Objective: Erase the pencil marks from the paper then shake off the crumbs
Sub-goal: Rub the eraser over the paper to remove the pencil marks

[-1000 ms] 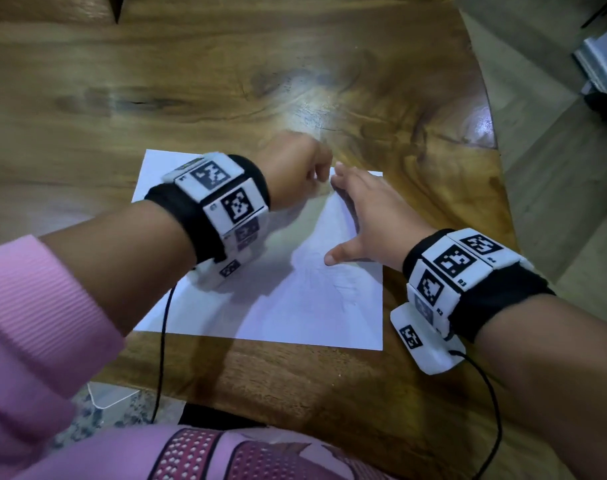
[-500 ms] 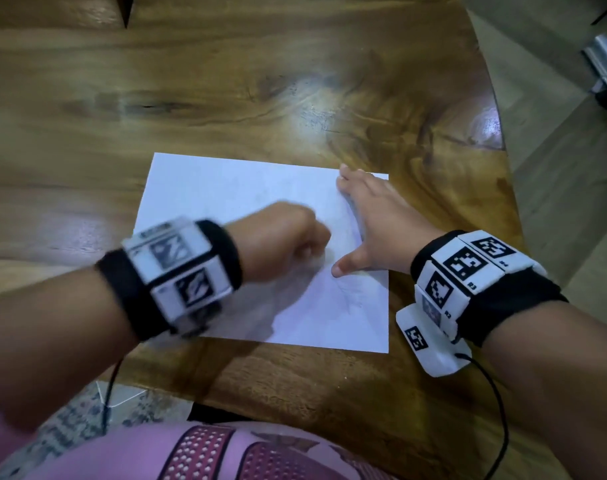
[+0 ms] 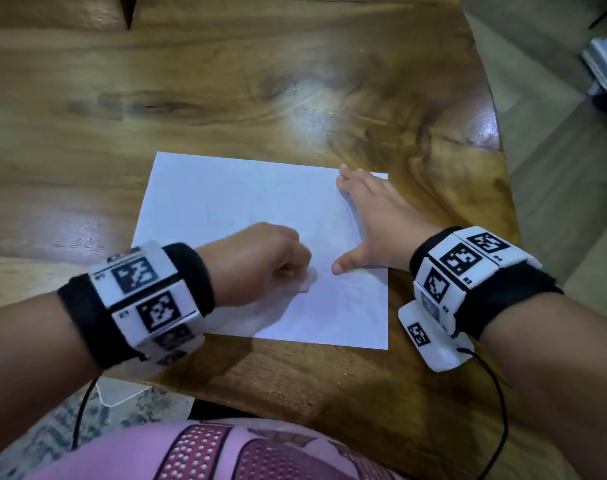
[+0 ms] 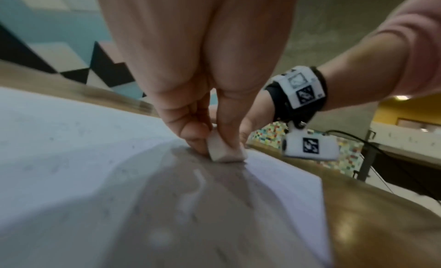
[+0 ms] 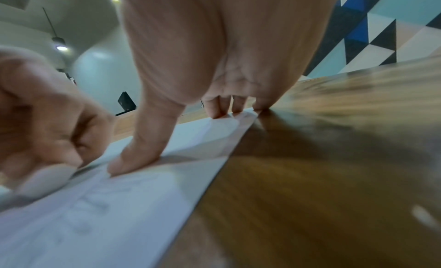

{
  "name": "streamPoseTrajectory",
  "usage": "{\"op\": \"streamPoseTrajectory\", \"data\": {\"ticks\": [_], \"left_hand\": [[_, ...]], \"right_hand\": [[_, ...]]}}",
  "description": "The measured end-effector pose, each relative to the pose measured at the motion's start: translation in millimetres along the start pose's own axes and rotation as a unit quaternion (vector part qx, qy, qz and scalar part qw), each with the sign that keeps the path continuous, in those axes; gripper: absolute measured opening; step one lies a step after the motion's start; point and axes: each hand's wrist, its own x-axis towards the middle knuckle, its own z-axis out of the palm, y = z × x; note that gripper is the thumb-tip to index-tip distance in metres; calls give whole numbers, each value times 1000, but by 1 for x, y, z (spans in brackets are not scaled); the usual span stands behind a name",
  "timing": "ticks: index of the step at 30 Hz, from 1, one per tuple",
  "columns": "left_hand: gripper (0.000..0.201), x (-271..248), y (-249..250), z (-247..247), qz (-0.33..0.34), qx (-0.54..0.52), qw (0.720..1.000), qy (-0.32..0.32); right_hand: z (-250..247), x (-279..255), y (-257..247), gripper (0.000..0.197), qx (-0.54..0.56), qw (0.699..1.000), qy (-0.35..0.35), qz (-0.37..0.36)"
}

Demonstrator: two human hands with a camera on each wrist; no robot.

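Note:
A white sheet of paper (image 3: 226, 209) lies flat on the wooden table (image 3: 226, 81), with faint pencil marks (image 5: 90, 211) on its near right part. My left hand (image 3: 260, 261) pinches a small white eraser (image 4: 223, 149) and presses it onto the paper (image 4: 59, 149) near the middle right. The eraser (image 3: 307, 284) peeks out under the knuckles in the head view. My right hand (image 3: 368, 223) lies flat along the sheet's right edge, fingers straight and thumb spread, holding the paper (image 5: 148, 206) down.
The table's right edge (image 3: 503, 188) curves away just past my right hand, with floor beyond it. The near table edge runs by my lap. Cables hang from both wrist units. Small dark specks (image 4: 78, 124) dot the far left of the sheet.
My left hand with the eraser has pulled back from the sheet's far edge toward me and now rubs near the thumb of the right hand. The right hand has stayed put.

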Motion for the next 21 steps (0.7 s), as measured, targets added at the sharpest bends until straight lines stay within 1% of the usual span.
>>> {"op": "streamPoseTrajectory", "data": {"ticks": [1, 2, 4, 5, 6, 7, 8, 9, 10, 11, 12, 13, 14, 16, 17, 18, 19, 21], "left_hand": [[16, 7, -1, -5, 2, 6, 1000, 18], [14, 18, -3, -13, -9, 19, 999, 49], [11, 43, -9, -28, -50, 46, 992, 110], [11, 51, -13, -31, -58, 50, 989, 127], [8, 52, -15, -30, -55, 51, 989, 130], [5, 45, -14, -26, -36, 49, 990, 125], [7, 32, -13, -19, -10, 43, 993, 106], [10, 18, -12, -11, 16, 36, 996, 78], [13, 5, -10, -6, 28, 25, 998, 44], [15, -4, -8, -2, 30, 15, 999, 11], [15, -5, -10, -2, 33, 13, 999, -9], [13, 0, -11, -4, 41, 18, 999, 1], [12, 9, -11, -9, 40, 28, 998, 27], [10, 33, -14, -21, -7, 36, 995, 90], [9, 41, -15, -24, -24, 35, 993, 111], [8, 43, -15, -23, -24, 32, 992, 117], [8, 38, -15, -19, -4, 27, 993, 115], [14, 14, -12, -8, 37, 16, 997, 66]], "right_hand": [[0, 1, 0, 125, -5, 1000, 1, -1], [1, 1, 0, 125, -10, 1000, 1, -1], [1, 1, -1, 125, -12, 1000, 2, 0], [1, 1, -1, 125, -11, 1000, 2, 1], [1, 1, -1, 125, -9, 1000, -1, 2], [0, 1, -1, 125, -7, 1000, -3, 3], [0, 1, -1, 124, -3, 1000, -4, 5], [-1, 0, 0, 124, 2, 1000, -3, 5], [-1, 0, 0, 124, 5, 1000, -4, 5], [-1, -1, -1, 124, 6, 1000, -4, 4], [-1, -1, -1, 123, 5, 1000, -3, 3], [0, -1, -1, 123, 3, 1000, -2, 1], [0, -1, -1, 123, -1, 1000, -1, 0], [0, 0, -1, 123, -7, 1000, 1, -2], [0, 0, -1, 124, -8, 1000, 2, -1], [0, 1, -1, 124, -8, 1000, 2, -1], [0, 1, -2, 124, -8, 1000, 0, -1], [-1, 0, -1, 123, -4, 1000, -2, 1]]}}
